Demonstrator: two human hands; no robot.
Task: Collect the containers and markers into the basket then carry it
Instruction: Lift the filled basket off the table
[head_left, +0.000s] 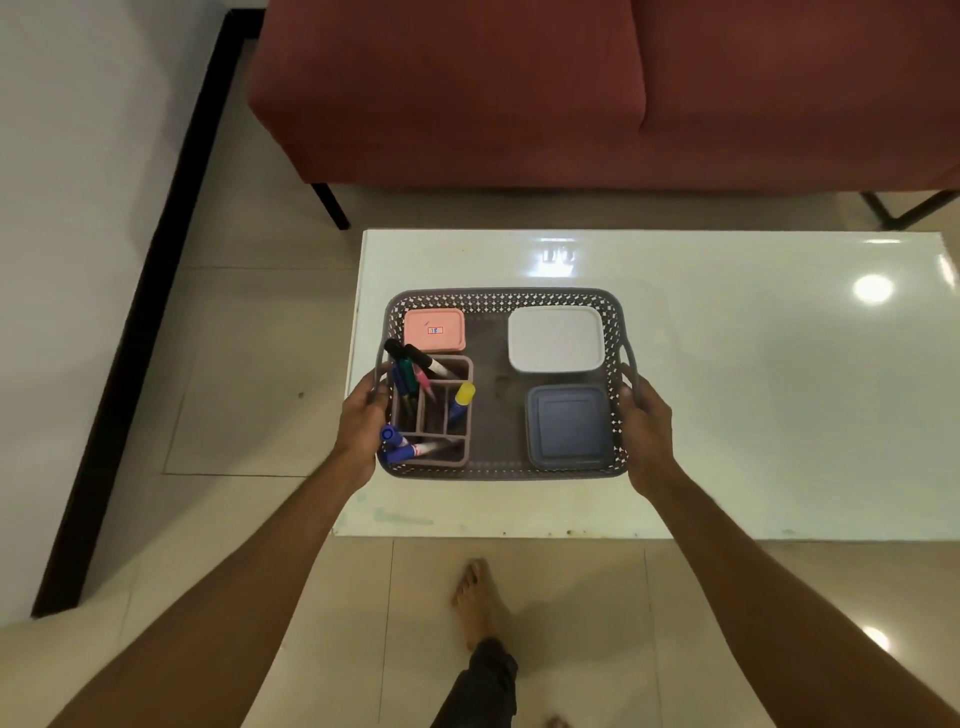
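A: Hands?
B: Left hand (363, 415) curled round the basket (498, 299) handle on its side, right hand (647, 426) gripping the other.
A: Contents?
B: Markers (415, 369) just beside left hand; blue container (569, 426) beside right; white container (555, 339) and pink container (434, 328) beyond the hands.

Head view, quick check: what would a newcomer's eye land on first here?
The grey perforated plastic basket, held by both side handles in the left hand and right hand, is centre frame over the glossy white table's left end. Inside, a white square lidded container lies far right, a dark blue container near right, a pink container far left, and a grey divided holder of markers near left.
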